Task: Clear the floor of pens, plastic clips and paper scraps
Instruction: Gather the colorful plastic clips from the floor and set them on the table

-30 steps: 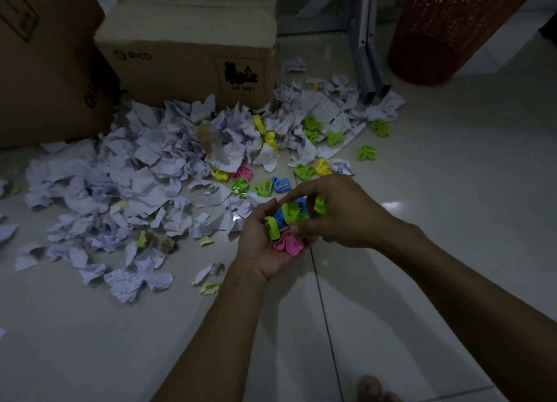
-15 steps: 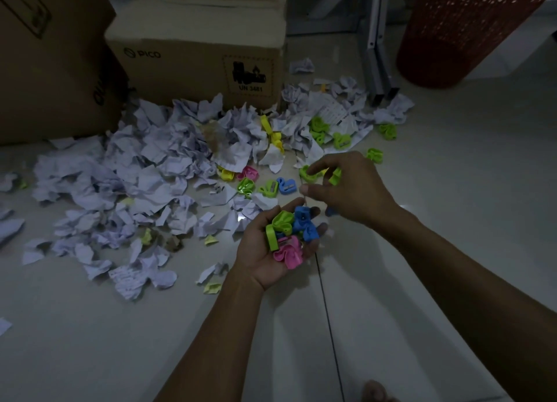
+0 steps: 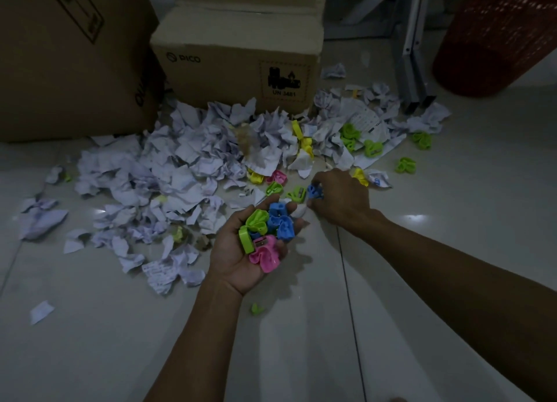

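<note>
Red basket cut off above

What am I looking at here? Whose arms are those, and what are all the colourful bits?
There is no machine here. A person wears a camera on their head, so you see their own two arms reaching out over a pale tiled floor. The left hand is cupped, palm up, holding a little pile of plastic clips: green, blue and pink. The right hand reaches down to the floor, and its fingers are curled around a blue clip. More green, yellow and pink clips lie among a big heap of crumpled paper scraps. Behind the heap stand two cardboard boxes, and a red mesh bin stands at the top right. The person is tidying up.
</note>
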`<control>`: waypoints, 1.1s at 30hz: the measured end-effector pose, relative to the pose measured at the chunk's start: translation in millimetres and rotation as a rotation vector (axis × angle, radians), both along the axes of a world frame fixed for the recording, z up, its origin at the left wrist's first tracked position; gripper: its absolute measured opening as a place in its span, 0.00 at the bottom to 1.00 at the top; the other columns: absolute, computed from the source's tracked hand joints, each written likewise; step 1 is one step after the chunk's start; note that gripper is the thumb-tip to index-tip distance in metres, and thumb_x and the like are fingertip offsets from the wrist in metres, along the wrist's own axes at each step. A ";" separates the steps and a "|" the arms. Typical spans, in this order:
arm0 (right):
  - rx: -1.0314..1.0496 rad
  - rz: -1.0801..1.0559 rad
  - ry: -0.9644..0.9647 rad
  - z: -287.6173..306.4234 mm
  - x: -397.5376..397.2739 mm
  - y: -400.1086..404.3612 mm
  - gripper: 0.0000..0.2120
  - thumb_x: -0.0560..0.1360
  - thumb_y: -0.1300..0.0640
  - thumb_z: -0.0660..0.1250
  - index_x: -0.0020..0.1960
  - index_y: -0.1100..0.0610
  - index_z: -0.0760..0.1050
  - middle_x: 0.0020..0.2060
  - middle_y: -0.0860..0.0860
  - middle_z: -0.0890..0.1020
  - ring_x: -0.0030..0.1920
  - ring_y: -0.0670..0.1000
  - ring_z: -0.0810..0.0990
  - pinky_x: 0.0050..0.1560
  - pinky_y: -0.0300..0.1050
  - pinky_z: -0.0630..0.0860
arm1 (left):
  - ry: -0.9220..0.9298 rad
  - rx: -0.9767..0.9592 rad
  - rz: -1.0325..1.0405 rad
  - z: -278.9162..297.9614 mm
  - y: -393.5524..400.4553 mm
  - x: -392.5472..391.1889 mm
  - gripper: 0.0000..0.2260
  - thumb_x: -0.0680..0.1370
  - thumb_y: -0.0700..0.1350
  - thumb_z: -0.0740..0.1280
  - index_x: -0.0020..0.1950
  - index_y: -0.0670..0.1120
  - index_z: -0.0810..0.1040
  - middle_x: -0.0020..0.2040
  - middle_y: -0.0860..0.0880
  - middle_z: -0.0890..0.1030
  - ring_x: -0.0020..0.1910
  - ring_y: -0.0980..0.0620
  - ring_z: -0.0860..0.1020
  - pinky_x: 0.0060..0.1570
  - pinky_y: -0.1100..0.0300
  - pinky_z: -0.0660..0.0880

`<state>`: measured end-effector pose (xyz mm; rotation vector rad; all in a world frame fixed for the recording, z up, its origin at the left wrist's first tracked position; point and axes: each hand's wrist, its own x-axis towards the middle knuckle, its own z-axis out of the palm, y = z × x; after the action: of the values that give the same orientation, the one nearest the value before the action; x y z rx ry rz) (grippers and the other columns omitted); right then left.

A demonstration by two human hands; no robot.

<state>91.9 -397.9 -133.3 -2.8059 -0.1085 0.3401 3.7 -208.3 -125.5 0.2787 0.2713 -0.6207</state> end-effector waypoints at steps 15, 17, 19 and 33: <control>2.192 -0.530 0.956 13.2 -15.0 -27.9 0.25 0.66 0.58 0.74 0.62 0.55 0.75 0.45 0.53 0.81 0.26 0.46 0.76 0.19 0.39 0.63 | 0.055 0.031 0.049 -3.5 3.0 -6.2 0.26 0.64 0.41 0.79 0.61 0.42 0.81 0.61 0.39 0.79 0.52 0.39 0.81 0.29 0.56 0.78; 2.272 -0.455 0.984 7.5 -15.2 -27.0 0.24 0.68 0.57 0.73 0.63 0.55 0.75 0.45 0.54 0.81 0.27 0.47 0.76 0.20 0.40 0.64 | 0.048 0.003 0.047 -3.3 4.5 -5.9 0.24 0.66 0.41 0.78 0.61 0.41 0.80 0.61 0.38 0.79 0.53 0.39 0.81 0.30 0.55 0.78; 2.337 -0.377 1.021 4.2 -15.0 -23.5 0.22 0.72 0.55 0.70 0.65 0.54 0.74 0.46 0.54 0.80 0.29 0.48 0.76 0.22 0.41 0.64 | 0.023 -0.072 0.026 -4.0 7.1 -6.5 0.19 0.74 0.42 0.70 0.65 0.39 0.77 0.64 0.37 0.76 0.58 0.37 0.79 0.36 0.53 0.79; 1.253 -0.616 0.555 22.2 0.7 9.8 0.09 0.74 0.53 0.71 0.44 0.60 0.80 0.33 0.54 0.77 0.24 0.49 0.66 0.22 0.36 0.60 | 0.067 -0.018 0.103 -15.2 22.1 -15.4 0.23 0.71 0.42 0.73 0.65 0.42 0.77 0.65 0.39 0.76 0.55 0.38 0.80 0.31 0.56 0.78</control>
<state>92.6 -388.1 -111.0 -1.3467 0.4836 0.5945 -11.7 -186.2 -140.7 0.2254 0.3422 -0.5308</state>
